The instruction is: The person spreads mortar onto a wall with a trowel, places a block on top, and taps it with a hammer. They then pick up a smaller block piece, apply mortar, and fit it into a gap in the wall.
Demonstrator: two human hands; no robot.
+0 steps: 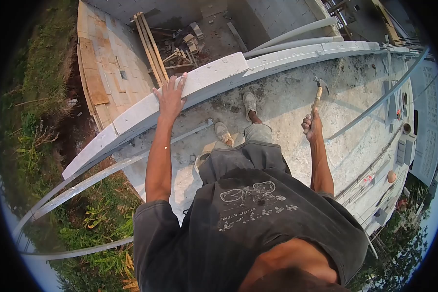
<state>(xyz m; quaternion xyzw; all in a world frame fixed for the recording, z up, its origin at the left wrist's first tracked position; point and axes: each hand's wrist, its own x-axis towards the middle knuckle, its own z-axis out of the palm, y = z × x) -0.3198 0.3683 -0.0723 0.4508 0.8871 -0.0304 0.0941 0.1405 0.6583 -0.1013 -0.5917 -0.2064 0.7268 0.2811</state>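
My left hand [170, 100] lies on top of a pale block in the low block wall [209, 75], its fingers stretched over the surface. To the right, my right hand [312, 125] is closed around the wooden handle of a claw hammer [318, 95]. The metal head points up and away from me, held above the concrete slab and apart from the wall. Under that left palm, the block's contact area is hidden.
I stand on a grey concrete slab [277, 121] with my shoes near the wall. Metal bars [107, 170] cross at left above plants. A long pole [379, 97] slants at right. Beyond the wall are wooden boards [104, 68], bamboo poles [151, 48] and rubble far below.
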